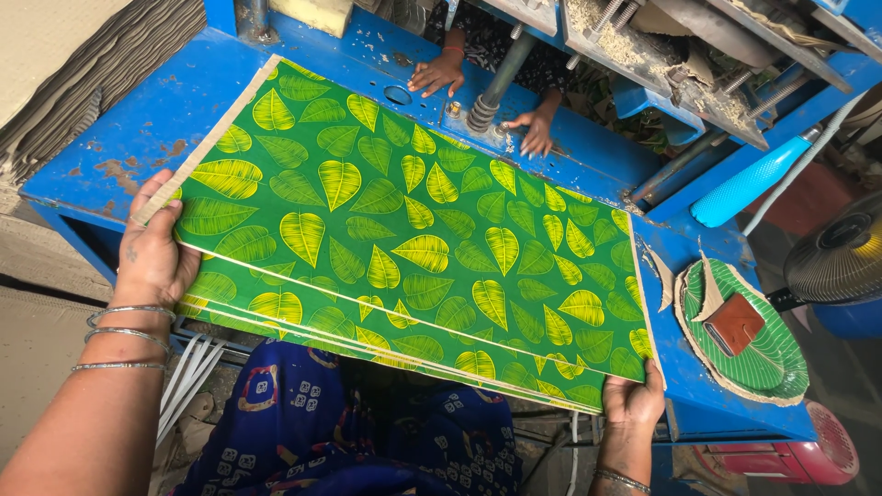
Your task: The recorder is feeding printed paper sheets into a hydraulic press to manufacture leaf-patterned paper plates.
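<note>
Blue, chipped metal machine table (pixel 138 129) fills the view, with rough grey board stacked at 10 o'clock. Glossy green sheets (pixel 404 230) printed with yellow leaves lie fanned across it, long and rectangular. Left hand (pixel 154 257) at 9 o'clock clamps their edge, thumb on top; right hand (pixel 634 400) at 5 o'clock grips the opposite corner. Another person's hands (pixel 441 72) rest at 12 o'clock; round leaf-print plates (pixel 763 363) sit at 3 o'clock

I sit at a chipped blue metal machine table (pixel 138 129), sawdust heaped on its upper frame (pixel 634 41). A grey stack of cardboard sheets (pixel 73 64) rises beside me; a black electric fan (pixel 841 257) stands on the floor.
</note>
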